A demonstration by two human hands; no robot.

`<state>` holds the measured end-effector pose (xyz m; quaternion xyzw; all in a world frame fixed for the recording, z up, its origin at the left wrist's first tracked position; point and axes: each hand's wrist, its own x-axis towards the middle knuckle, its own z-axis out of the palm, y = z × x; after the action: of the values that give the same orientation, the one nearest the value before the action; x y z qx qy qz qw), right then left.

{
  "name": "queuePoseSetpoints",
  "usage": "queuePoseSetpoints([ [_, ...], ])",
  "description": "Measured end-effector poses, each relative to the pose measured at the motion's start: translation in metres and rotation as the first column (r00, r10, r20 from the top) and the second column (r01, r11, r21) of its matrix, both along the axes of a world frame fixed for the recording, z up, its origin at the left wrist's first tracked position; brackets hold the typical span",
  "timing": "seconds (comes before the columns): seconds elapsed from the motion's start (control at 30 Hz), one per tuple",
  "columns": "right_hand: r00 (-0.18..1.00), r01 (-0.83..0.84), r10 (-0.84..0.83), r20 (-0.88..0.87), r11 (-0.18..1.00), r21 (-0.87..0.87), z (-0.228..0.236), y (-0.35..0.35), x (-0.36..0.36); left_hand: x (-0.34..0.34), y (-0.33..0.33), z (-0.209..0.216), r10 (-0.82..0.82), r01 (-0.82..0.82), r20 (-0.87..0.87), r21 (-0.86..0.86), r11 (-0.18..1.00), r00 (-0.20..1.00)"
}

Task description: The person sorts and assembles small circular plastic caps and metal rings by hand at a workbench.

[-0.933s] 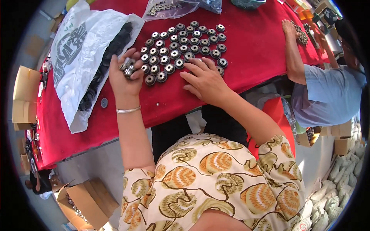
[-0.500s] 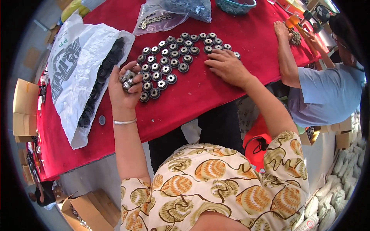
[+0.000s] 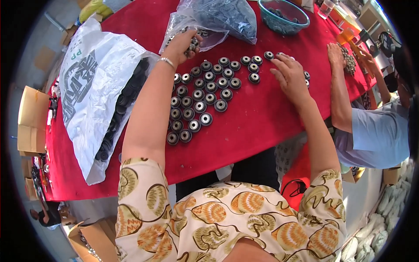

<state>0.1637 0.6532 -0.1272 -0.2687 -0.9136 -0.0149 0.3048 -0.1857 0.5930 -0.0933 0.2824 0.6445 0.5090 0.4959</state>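
My left hand [image 3: 178, 47] is curled around a handful of small shiny metal rings [image 3: 192, 44], at the mouth of a clear plastic bag [image 3: 219, 37] that has more rings inside. Several black wheels with metal centres [image 3: 210, 86] lie flat in loose rows on the red cloth, between my two hands. My right hand [image 3: 291, 79] is at the right end of these wheels, palm down with its fingers stretched out. Its fingertips are close to a few wheels, some partly hidden behind the hand.
A white sack [image 3: 94, 94] spills black discs [image 3: 126, 94] at the left. Behind the wheels stand a bulging bluish bag [image 3: 238, 19] and a teal basket [image 3: 286, 27] of dark parts. At right, another person's arm [image 3: 341, 94] rests on the red table [image 3: 244, 124] beside a pile of small parts [image 3: 349, 61].
My left hand has moved forward from beside the wheels to the bag's mouth, still holding rings. My right hand has shifted right, and some wheels near it now stand apart from the group.
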Motion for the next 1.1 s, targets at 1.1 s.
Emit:
queuePoseSetpoints([
  [1.1,0.968,-0.129,0.135,0.213,0.991,-0.044,-0.024,0.009,-0.063,0.112,-0.017,-0.040,-0.125,0.638,-0.962,0.062,0.768,0.244],
])
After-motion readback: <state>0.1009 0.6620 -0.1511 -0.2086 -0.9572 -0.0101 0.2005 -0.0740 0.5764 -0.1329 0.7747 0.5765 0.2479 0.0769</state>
